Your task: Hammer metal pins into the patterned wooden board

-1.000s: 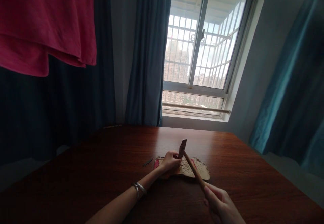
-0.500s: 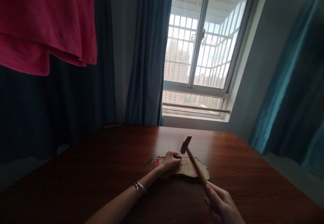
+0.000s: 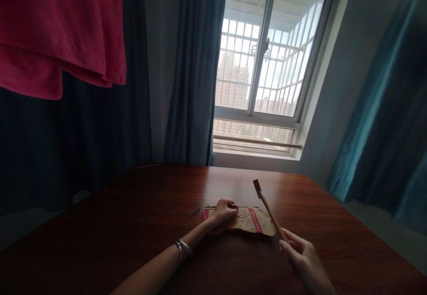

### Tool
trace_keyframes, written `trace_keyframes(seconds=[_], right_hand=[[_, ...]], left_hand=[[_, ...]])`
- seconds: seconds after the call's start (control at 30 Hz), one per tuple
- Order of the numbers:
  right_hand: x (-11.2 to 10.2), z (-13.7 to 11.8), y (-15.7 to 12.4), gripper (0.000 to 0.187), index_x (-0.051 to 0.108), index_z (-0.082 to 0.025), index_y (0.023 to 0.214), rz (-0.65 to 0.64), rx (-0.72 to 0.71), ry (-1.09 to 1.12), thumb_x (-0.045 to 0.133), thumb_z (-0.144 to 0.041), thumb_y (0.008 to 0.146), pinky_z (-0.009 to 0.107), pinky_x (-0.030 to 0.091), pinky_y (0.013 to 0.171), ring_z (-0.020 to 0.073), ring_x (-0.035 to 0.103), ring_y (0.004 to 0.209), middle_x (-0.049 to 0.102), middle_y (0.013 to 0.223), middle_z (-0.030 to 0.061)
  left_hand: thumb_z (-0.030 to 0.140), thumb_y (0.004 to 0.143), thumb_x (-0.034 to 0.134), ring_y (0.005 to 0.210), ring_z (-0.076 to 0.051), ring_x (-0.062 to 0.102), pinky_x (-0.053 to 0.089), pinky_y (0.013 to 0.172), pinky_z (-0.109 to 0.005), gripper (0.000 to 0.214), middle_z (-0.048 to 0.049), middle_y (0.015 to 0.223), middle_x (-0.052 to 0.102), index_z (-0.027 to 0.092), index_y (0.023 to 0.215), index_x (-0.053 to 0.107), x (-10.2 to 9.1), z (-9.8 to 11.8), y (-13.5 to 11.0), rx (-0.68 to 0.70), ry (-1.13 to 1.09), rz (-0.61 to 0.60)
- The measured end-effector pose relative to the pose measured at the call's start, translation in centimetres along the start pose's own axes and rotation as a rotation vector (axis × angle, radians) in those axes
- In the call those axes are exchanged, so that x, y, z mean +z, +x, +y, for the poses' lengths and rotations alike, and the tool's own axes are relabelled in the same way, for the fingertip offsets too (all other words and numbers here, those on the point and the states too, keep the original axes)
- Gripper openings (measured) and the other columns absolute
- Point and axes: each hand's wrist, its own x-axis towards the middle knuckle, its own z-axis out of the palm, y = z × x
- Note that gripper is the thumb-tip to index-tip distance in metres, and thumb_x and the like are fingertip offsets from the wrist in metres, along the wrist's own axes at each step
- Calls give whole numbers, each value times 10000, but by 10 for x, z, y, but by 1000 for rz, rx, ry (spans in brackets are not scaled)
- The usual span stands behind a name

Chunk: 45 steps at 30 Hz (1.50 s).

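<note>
My right hand (image 3: pixel 302 250) grips the wooden handle of a hammer (image 3: pixel 272 217), whose dark metal head points up and away from me above the table. A flat tan piece (image 3: pixel 245 218), perhaps cardboard, lies under my left hand (image 3: pixel 226 210). Rows of small dark holes or dots and pink-red bands mark its surface. The left fingers are curled together over its middle, and whatever they pinch is too small and hidden to name. To the left of the tan piece rest thin dark rods (image 3: pixel 194 212).
The brown wooden table (image 3: pixel 160 197) stretches to the wall below a barred window (image 3: pixel 260 63). Blue curtains (image 3: pixel 193 86) hang on both sides. A pink cloth (image 3: pixel 63 32) hangs at the upper left.
My right hand has moved right with the hammer, whose head has turned and shifted away from my left hand. More of the tan piece shows now. The left hand stays in place.
</note>
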Motion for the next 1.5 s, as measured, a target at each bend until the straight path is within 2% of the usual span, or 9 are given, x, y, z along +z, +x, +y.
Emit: trace_keyframes(seconds=[0.13,0.23,0.4,0.67,0.83,1.03,1.23,1.4,1.5], right_hand=[[-18,22,20,523,583,-133,1110,171,-31,-307,576,-414,668,236,423,480,185,607,587,680,700,28],[-33,39,33,489,622,-135,1059,261,-15,-508,548,-405,658,244,462,620,240,640,785,710,824,65],[-50,55,42,492,606,-132,1088,266,48,-752,505,-376,672,249,450,736,238,635,864,700,914,92],[-53,55,46,529,548,-101,1139,245,96,-955,483,-380,695,296,434,777,266,617,909,672,975,141],[-57,62,50,430,583,-147,1050,231,42,-954,489,-378,699,269,431,764,241,621,890,670,959,108],[-58,73,46,419,575,-156,1055,288,-34,-1003,476,-395,726,306,430,767,258,600,906,623,980,123],[-55,87,47,422,567,-119,1057,308,-62,-983,478,-370,730,325,422,804,263,585,897,615,956,142],[-57,92,48,444,553,-132,1062,298,-38,-889,467,-407,725,315,426,803,249,585,887,598,961,129],[-58,92,49,455,553,-137,1057,301,-34,-846,471,-421,711,316,424,807,249,586,884,597,965,124]], left_hand=[[238,628,551,663,-138,571,390,575,-196,207,-27,683,646,107,726,677,0,1,-1,20,18,10],[238,625,556,660,-136,569,389,574,-192,201,-26,678,642,106,720,675,0,0,0,24,17,12],[247,630,563,669,-135,564,388,593,-197,204,-23,690,644,115,727,683,0,1,0,12,48,20],[240,629,566,667,-140,567,382,574,-197,196,-26,685,639,106,716,679,-1,5,-2,11,18,31],[236,634,557,678,-140,575,390,584,-196,182,-21,694,642,121,712,676,-2,6,-3,23,28,25],[245,644,569,701,-146,585,407,606,-202,158,-17,717,647,146,711,673,-5,8,-4,16,45,-1],[338,660,598,745,-156,593,435,652,-219,263,-44,793,663,136,812,673,-5,9,-4,10,-38,-20],[465,724,515,797,-170,590,445,707,-242,425,-81,879,659,122,936,651,-11,18,-3,0,-143,81],[465,786,386,833,-172,579,451,712,-255,465,-95,882,648,108,935,644,-25,26,5,14,-224,128]])
